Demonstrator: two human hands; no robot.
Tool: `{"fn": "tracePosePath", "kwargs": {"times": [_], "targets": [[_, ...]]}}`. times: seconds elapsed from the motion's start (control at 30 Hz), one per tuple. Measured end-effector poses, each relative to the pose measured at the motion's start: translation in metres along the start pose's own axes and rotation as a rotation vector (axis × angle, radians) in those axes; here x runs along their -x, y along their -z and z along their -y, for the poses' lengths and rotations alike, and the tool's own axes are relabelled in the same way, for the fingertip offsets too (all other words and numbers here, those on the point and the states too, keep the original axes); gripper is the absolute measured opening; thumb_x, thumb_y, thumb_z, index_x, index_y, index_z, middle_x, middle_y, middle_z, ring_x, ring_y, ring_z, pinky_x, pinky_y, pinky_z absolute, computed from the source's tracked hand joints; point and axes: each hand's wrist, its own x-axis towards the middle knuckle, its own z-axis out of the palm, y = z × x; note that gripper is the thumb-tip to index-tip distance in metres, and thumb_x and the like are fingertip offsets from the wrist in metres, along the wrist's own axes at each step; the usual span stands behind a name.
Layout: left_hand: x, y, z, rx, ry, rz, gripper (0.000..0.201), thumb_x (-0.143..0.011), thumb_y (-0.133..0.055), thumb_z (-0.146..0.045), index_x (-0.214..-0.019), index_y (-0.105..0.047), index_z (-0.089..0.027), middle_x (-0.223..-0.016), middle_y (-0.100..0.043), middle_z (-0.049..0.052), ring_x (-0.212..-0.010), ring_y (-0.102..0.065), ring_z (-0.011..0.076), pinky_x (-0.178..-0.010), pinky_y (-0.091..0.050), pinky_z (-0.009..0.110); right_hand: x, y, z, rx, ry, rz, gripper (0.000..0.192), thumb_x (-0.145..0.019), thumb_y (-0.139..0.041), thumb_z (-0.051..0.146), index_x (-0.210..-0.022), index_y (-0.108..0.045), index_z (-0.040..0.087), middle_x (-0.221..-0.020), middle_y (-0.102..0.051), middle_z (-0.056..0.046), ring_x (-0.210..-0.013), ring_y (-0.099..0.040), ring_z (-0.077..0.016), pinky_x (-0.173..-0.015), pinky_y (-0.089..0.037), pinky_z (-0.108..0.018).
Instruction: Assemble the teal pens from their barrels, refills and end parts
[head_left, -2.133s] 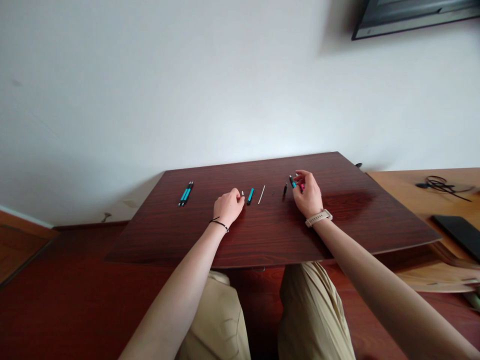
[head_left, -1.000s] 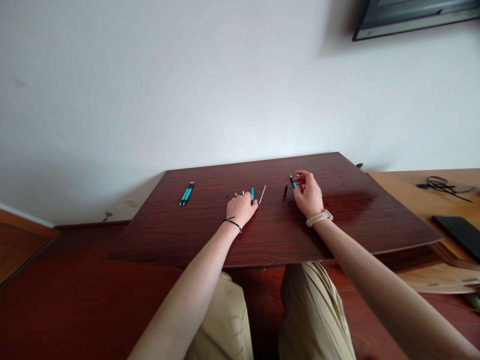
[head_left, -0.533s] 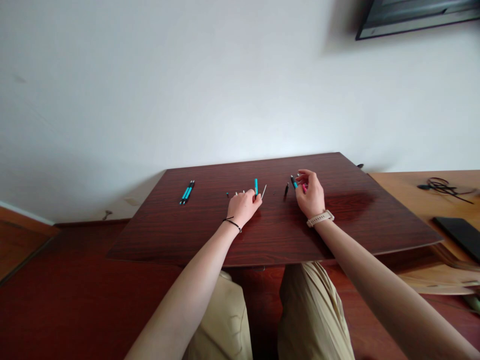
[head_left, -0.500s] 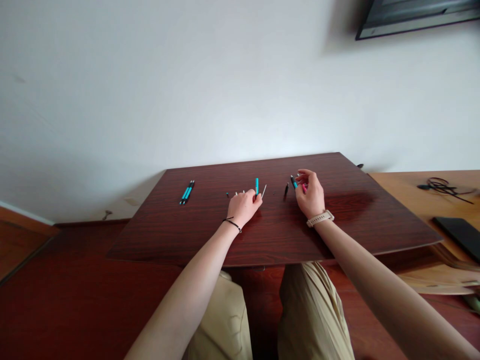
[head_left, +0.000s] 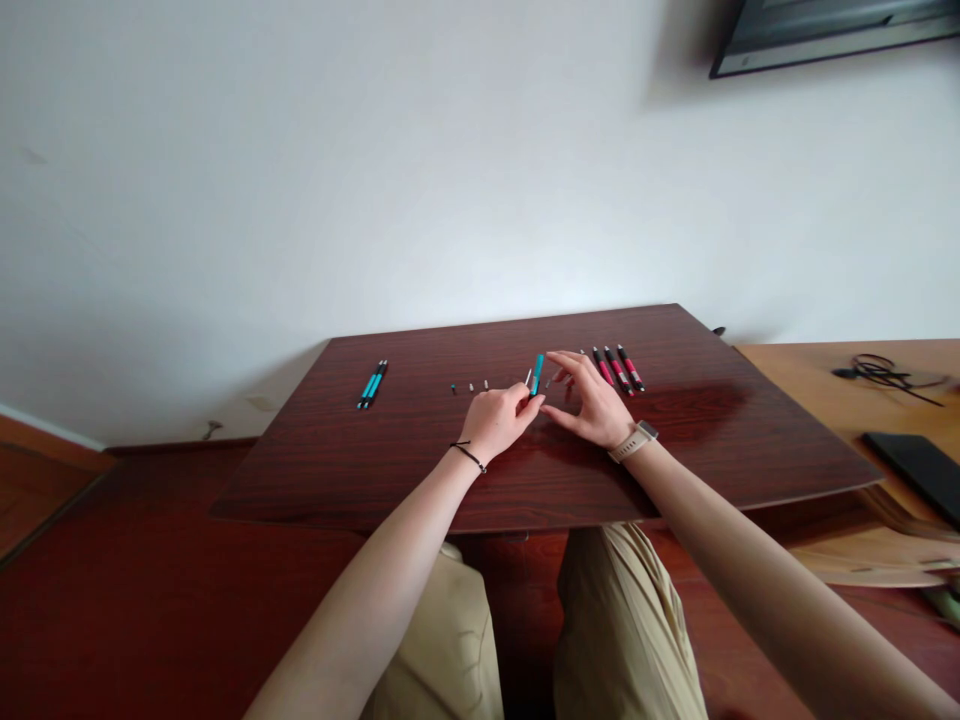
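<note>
My left hand [head_left: 498, 413] is closed on a blue pen barrel [head_left: 538, 371], which points up and leans slightly right. A thin white refill [head_left: 527, 378] shows just left of the barrel, by the fingers; whether it is gripped I cannot tell. Close on the right, my right hand [head_left: 592, 402] has its thumb and fingers spread around the barrel's side, with no firm hold visible. A small dark piece [head_left: 547, 383] appears between the two hands. Several pink-and-black pens [head_left: 622, 370] lie side by side beyond my right hand, which partly covers them.
Two blue-and-black pens [head_left: 373, 385] lie at the left of the dark wooden table [head_left: 315, 460]. Several small pen parts [head_left: 471, 387] stand or lie left of centre. On the lighter desk [head_left: 795, 380] at right are a coiled black cable [head_left: 885, 373] and a flat black device [head_left: 915, 468].
My right hand has moved left from the pens to beside the barrel, uncovering pink pens. My left hand has shifted slightly right, and the barrel now tilts more.
</note>
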Motion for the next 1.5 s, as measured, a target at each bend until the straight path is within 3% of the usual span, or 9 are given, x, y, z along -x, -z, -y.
{"fn": "tracePosePath", "kwargs": {"times": [0.13,0.37,0.77,0.9,1.13,1.5], "targets": [[0.0012,-0.0015,-0.0015,0.03,-0.017,0.019,0.046,-0.11,-0.047,-0.056,-0.093,-0.074,-0.023,-0.082,-0.077,0.007,-0.079,-0.073,0.0225,-0.073,-0.045,0.029,0.0003,-0.0033,0.0002,-0.019,0.032,0.041,0.081,-0.099,-0.073,0.049,-0.167,-0.033,0.032,-0.161,-0.048,-0.015,-0.105,-0.069,-0.0281,-0.098,-0.064,-0.051],[0.0036,-0.0023,-0.0035,0.063,-0.039,0.033,0.044,-0.11,-0.045,-0.053,-0.092,-0.072,-0.024,-0.079,-0.076,0.005,-0.076,-0.072,0.0225,-0.07,-0.042,0.029,0.0009,-0.0019,0.0003,-0.017,0.045,0.024,0.077,-0.099,-0.074,0.046,-0.165,-0.038,0.032,-0.152,-0.054,-0.016,-0.099,-0.069,-0.0275,-0.089,-0.067,-0.05],[0.0055,0.0008,-0.0041,0.091,-0.057,0.08,0.049,-0.114,-0.034,-0.053,-0.099,-0.071,-0.025,-0.083,-0.077,0.005,-0.084,-0.076,0.0238,-0.076,-0.046,0.029,0.0017,-0.0024,0.0046,-0.008,0.063,0.079,0.074,-0.098,-0.07,0.037,-0.164,-0.038,0.032,-0.159,-0.05,-0.015,-0.1,-0.068,-0.0278,-0.096,-0.065,-0.053],[0.0057,-0.0012,-0.0034,0.113,-0.055,0.05,0.039,-0.114,-0.04,-0.049,-0.107,-0.069,-0.025,-0.092,-0.079,0.004,-0.089,-0.077,0.0238,-0.077,-0.047,0.028,0.0013,-0.0037,0.0065,-0.019,0.093,0.097,0.072,-0.095,-0.071,0.033,-0.16,-0.039,0.032,-0.159,-0.051,-0.014,-0.101,-0.068,-0.0281,-0.098,-0.064,-0.053],[0.0037,-0.003,-0.0002,0.148,-0.014,0.037,0.037,-0.115,-0.036,-0.043,-0.111,-0.069,-0.025,-0.097,-0.079,0.005,-0.094,-0.077,0.0231,-0.081,-0.049,0.028,0.0025,-0.0042,0.0072,-0.017,0.061,0.081,0.067,-0.095,-0.071,0.034,-0.155,-0.041,0.03,-0.159,-0.049,-0.016,-0.079,-0.064,-0.0211,-0.085,-0.067,-0.048],[0.0042,-0.0064,0.0023,0.364,-0.04,0.06,0.031,-0.112,-0.044,-0.042,-0.101,-0.067,-0.024,-0.092,-0.076,0.004,-0.09,-0.075,0.0215,-0.081,-0.052,0.027,0.003,-0.0042,0.0068,-0.039,0.051,0.114,0.07,-0.095,-0.072,0.036,-0.158,-0.041,0.032,-0.163,-0.049,-0.015,-0.076,-0.066,-0.0209,-0.078,-0.066,-0.046]]}}
